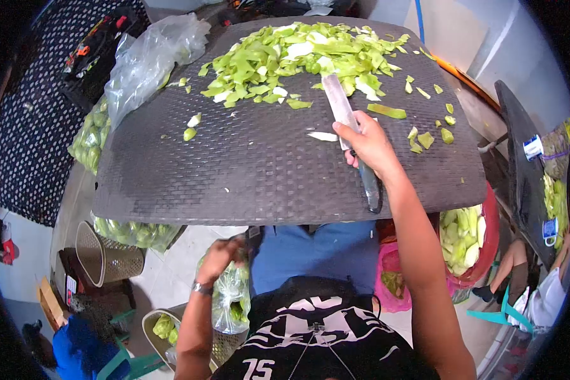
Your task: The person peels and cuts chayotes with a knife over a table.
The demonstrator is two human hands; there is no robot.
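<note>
My right hand (370, 145) is closed around a kitchen knife (341, 104) where its broad blade meets the dark handle. The blade points away from me, its tip at the edge of a heap of green peels (278, 60) on the dark woven-pattern table (253, 171). A pale sliver of peel (323, 136) lies left of the blade. Below the table edge, my left hand (223, 258) has curled fingers at the top of a clear plastic bag (231, 297) with green vegetables inside. The fingertips are partly hidden.
Another plastic bag (149, 63) lies on the table's left corner. Wicker baskets (107, 253) stand at lower left. A red basin (491, 234) of pale green pieces (459, 240) and a pink bag (392, 285) sit below right. Another person's leg (510, 269) shows at far right.
</note>
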